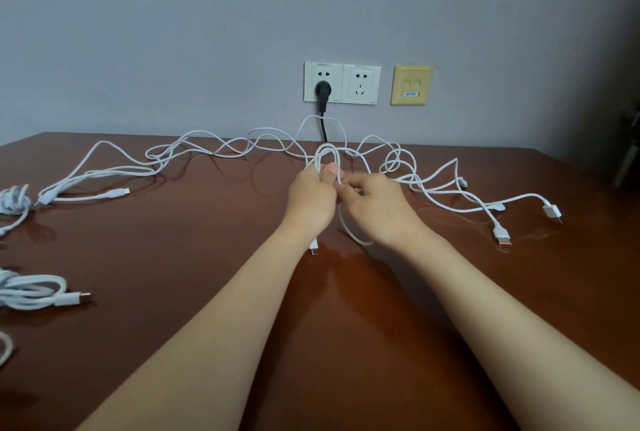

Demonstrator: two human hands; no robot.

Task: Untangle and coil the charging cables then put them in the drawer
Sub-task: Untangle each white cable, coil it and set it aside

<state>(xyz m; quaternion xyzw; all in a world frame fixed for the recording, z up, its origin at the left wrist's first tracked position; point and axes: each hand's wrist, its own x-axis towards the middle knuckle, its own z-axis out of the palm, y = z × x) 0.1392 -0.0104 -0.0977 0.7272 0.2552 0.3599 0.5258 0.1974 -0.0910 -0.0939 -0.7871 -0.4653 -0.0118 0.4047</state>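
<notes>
While both forearms are stretched out over the desk (173,240), a loop (320,155) of white cable is held up between the two hands. The left hand (311,196) is curled round the loop's strands with the thumb laid on top. The right hand (375,210) is closed just beside it, touching it, and a strand is pinched between its thumb and fingertips. Below the hands a slack length (360,240) is seen hanging down to the desk, and a connector (313,251) lies beside the left wrist.

The remaining tangle (242,148) of white cables is spread along the far part of the desk, from the left side across to the right, where an orange-tipped connector (503,239) and a white plug (553,212) lie apart from each other. Two coiled bundles are set at the left edge, one nearer (31,290) and one farther (14,198).

On the wall behind, a black plug (322,89) is seated in the left of two sockets (362,84), with a yellow plate (411,85) to their right.
</notes>
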